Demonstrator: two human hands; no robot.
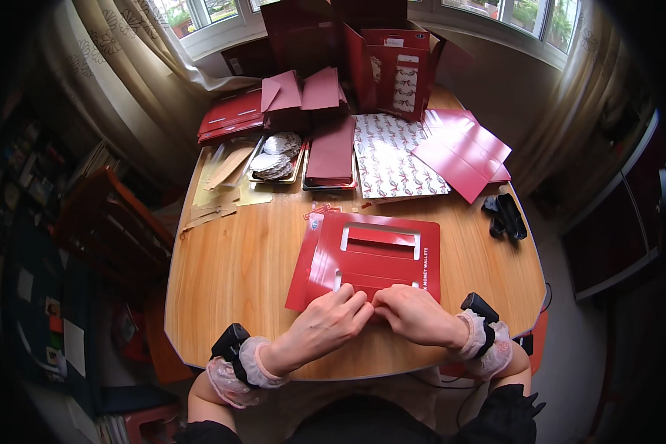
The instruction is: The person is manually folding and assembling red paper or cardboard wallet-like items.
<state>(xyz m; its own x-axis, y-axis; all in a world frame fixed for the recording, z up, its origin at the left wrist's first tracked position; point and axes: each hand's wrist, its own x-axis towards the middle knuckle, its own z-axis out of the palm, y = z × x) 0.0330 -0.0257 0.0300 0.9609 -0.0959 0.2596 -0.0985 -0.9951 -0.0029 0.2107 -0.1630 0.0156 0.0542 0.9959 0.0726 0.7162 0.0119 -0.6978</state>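
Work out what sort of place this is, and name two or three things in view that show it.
Probably a room in a home: patterned curtains hang beside the windows, and a wooden chair stands by the wooden table.

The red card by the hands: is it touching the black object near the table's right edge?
Apart. The head view plainly shows wooden tabletop between the red card and the black object.
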